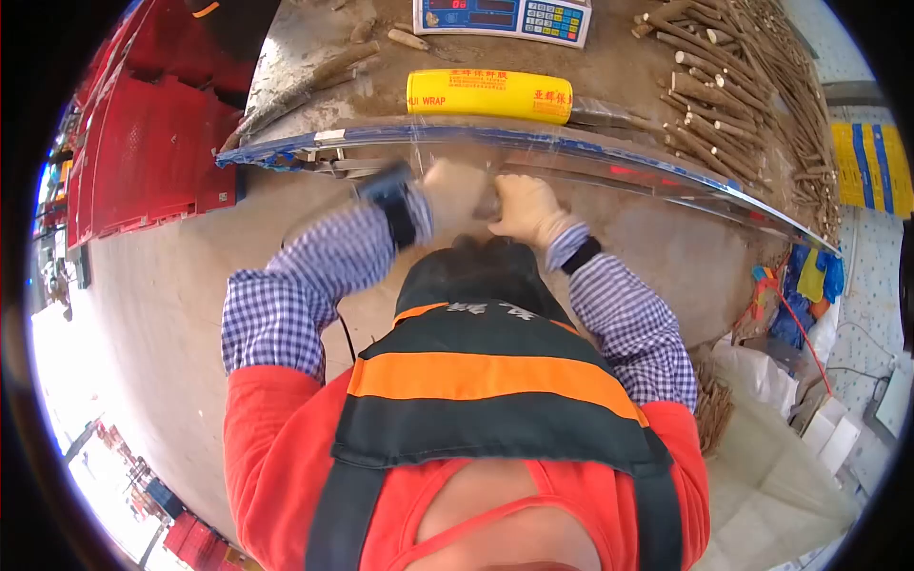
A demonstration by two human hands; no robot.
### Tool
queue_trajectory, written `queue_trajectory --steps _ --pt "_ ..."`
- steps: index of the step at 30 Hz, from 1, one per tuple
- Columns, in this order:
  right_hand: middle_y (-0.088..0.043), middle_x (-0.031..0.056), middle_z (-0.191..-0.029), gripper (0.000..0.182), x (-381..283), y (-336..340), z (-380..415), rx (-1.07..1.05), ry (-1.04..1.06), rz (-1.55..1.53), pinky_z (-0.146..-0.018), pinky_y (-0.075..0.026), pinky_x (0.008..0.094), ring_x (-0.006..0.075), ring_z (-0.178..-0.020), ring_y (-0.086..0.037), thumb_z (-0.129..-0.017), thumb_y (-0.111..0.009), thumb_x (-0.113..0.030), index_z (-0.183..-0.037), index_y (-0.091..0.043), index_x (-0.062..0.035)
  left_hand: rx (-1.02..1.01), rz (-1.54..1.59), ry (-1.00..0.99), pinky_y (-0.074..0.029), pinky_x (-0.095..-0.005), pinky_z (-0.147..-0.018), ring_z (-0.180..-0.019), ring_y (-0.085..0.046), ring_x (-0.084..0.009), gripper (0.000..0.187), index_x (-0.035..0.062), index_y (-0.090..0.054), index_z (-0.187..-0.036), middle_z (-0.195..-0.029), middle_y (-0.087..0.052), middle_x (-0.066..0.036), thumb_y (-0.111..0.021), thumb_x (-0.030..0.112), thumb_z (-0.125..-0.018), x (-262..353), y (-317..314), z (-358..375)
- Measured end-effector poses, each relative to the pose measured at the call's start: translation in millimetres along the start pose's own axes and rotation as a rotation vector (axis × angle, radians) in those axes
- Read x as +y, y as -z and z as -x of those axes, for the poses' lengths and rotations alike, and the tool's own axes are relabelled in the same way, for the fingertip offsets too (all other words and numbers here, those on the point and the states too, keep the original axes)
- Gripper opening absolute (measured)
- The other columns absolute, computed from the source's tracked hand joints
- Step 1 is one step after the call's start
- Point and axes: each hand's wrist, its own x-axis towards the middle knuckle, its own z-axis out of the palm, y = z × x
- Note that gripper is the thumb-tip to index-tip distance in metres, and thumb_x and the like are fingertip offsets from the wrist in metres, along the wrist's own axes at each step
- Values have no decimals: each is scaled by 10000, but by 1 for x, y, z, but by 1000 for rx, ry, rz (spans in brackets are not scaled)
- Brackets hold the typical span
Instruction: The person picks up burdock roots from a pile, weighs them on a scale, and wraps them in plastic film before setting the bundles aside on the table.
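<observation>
My left hand, in a pale glove, is smeared by motion just below the table's front edge, so its fingers do not show clearly. Close beside it, my right hand, also gloved, has its fingers curled in. A small dark shape sits between the hands; I cannot make out what it is. Above them a yellow roll of cling film lies on the table, near the front edge. Some clear film seems to hang over that edge by my left hand. Checked sleeves cover both forearms, with dark bands at the wrists.
A digital scale stands at the back. Cut brown roots are piled on the right, and a long root lies on the left. Red crates stand left of the table. Bags lie on the floor at right.
</observation>
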Motion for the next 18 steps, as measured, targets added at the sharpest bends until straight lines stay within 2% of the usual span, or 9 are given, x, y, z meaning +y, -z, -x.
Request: queue_trajectory --steps 3,5,7,9,11,13,15,17,18 --pt "-668 211 -1022 581 2 47 2 -355 74 -60 -870 -512 413 356 -981 -647 -639 -760 -374 -1085 -612 -31 358 224 -97 -524 -440 -774 -881 -661 -379 578 48 -645 -1015 -924 -680 -207 -796 457 -636 -1 -44 -8" --pt "-662 220 -1058 653 -12 10 5 7 133 406 -877 -510 405 355 -989 -644 -638 -756 -382 -1155 -582 -22 -134 475 -235 -518 -444 -796 -927 -653 -388 530 50 -645 -1056 -942 -679 -191 -813 347 -649 -41 -40 -28" --pt "-654 233 -1087 722 -6 -20 1 132 47 473 -880 -507 403 349 -992 -643 -622 -761 -405 -1196 -556 -17 -468 279 21 -515 -440 -808 -946 -657 -363 577 54 -633 -1125 -928 -679 -189 -824 305 -642 -30 -8 -28" --pt "-659 227 -1077 718 13 -15 2 -45 21 -158 -876 -508 404 344 -990 -646 -606 -769 -423 -1169 -574 -24 -119 32 71 -513 -431 -814 -968 -654 -348 667 57 -609 -1187 -949 -676 -197 -843 304 -614 11 -4 -4" --pt "-662 227 -1080 665 18 31 -6 -413 28 -64 -871 -513 404 331 -1001 -652 -637 -759 -389 -1162 -589 -17 161 -338 17 -508 -424 -828 -988 -649 -337 730 55 -581 -1230 -955 -671 -194 -853 302 -599 11 -52 -2" --pt "-664 193 -1061 535 -5 38 1 -357 87 218 -817 -530 411 315 -939 -665 -691 -736 -294 -1134 -603 -25 23 214 -83 -485 -414 -889 -1052 -625 -349 809 48 -520 -1306 -1058 -659 -220 -848 323 -619 -18 -48 -20" --pt "-655 122 -1006 374 -15 -8 -5 481 140 692 -764 -533 398 279 -885 -663 -735 -701 -187 -1074 -620 -49 -232 416 -165 -456 -391 -949 -1127 -587 -360 829 30 -479 -1345 -1166 -625 -252 -830 319 -652 -45 -32 -26" --pt "-627 79 -954 314 -8 -14 -14 410 64 520 -749 -520 368 256 -870 -652 -736 -693 -146 -1033 -623 -73 -497 391 13 -440 -407 -976 -1175 -556 -363 802 42 -502 -1334 -1291 -570 -234 -814 363 -669 -63 -16 -35" --pt "-631 84 -958 308 0 -16 -15 317 36 414 -749 -521 356 251 -882 -652 -728 -691 -128 -1023 -625 -70 -43 175 -338 -416 -407 -1010 -1221 -515 -367 720 84 -513 -1344 -1360 -531 -173 -745 371 -726 -32 40 -2"
